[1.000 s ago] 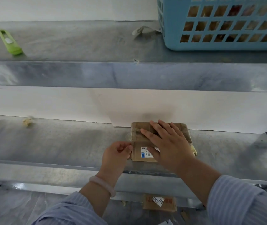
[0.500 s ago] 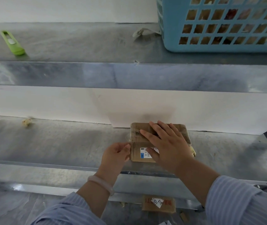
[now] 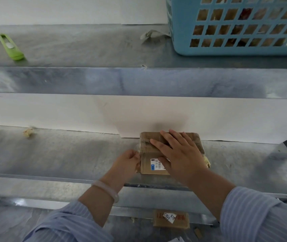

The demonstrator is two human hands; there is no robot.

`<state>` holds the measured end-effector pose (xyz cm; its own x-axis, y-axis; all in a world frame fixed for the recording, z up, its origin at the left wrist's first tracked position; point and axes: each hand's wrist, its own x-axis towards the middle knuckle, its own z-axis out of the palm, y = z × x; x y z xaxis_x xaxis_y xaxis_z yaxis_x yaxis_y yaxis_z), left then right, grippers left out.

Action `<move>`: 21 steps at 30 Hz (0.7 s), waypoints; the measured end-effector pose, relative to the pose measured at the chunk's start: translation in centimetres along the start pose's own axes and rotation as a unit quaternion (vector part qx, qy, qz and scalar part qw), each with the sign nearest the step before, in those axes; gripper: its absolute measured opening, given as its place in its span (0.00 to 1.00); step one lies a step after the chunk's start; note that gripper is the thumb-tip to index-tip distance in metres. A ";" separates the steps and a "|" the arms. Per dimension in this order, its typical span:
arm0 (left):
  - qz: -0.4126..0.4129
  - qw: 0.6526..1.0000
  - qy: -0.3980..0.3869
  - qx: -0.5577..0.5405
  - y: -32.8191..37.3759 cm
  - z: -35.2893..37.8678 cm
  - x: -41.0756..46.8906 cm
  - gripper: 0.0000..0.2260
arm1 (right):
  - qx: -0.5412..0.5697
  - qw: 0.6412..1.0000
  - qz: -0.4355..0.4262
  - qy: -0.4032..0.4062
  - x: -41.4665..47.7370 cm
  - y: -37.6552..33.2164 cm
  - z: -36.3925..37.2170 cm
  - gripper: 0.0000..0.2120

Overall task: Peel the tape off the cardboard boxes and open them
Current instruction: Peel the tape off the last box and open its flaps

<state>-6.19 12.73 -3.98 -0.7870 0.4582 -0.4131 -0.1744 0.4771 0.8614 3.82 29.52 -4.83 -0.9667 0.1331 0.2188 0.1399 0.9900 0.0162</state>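
Note:
A small flat cardboard box (image 3: 147, 163) with a white and blue label lies on the lower metal shelf (image 3: 60, 154), pushed against the white back wall. My right hand (image 3: 179, 152) lies flat on top of it with straight fingers, pressing it down. My left hand (image 3: 127, 163) sits at the box's left edge, its curled fingertips pinching at the edge where brown tape runs. Whether any tape is lifted is hidden by the fingers.
A green box cutter (image 3: 10, 47) lies on the upper shelf at far left. A blue plastic basket (image 3: 235, 48) holding boxes stands at upper right, a tape scrap (image 3: 150, 34) beside it. Another labelled box (image 3: 171, 219) lies on the floor below. A crumpled scrap (image 3: 27, 132) sits lower left.
Hardly anything has moved. My left hand has shifted very slightly along the box's left edge; my right hand stays flat on top.

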 end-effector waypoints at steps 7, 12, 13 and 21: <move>-0.020 0.973 -0.057 -0.222 1.3 -2.6 -1.5 0.10 | -0.004 1.000 0.001 -0.001 0.1 0.1 0.3 0.24; 0.032 0.983 0.056 -0.173 2.6 -1.1 -0.5 0.08 | 0.000 1.000 0.002 0.004 0.1 0.0 0.3 0.23; 0.049 0.983 0.074 -0.158 2.6 -0.9 -0.1 0.07 | 0.002 1.000 0.002 0.005 0.0 0.0 0.3 0.23; 0.192 0.970 0.137 0.063 2.3 -1.5 1.2 0.10 | 0.010 1.000 0.001 0.009 -0.1 0.0 0.3 0.24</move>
<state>-8.46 13.22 -2.04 -0.9107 0.4111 0.0397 0.2222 0.4066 0.8862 3.85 29.54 -5.15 -0.9623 0.1352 0.2361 0.1383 0.9904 -0.0036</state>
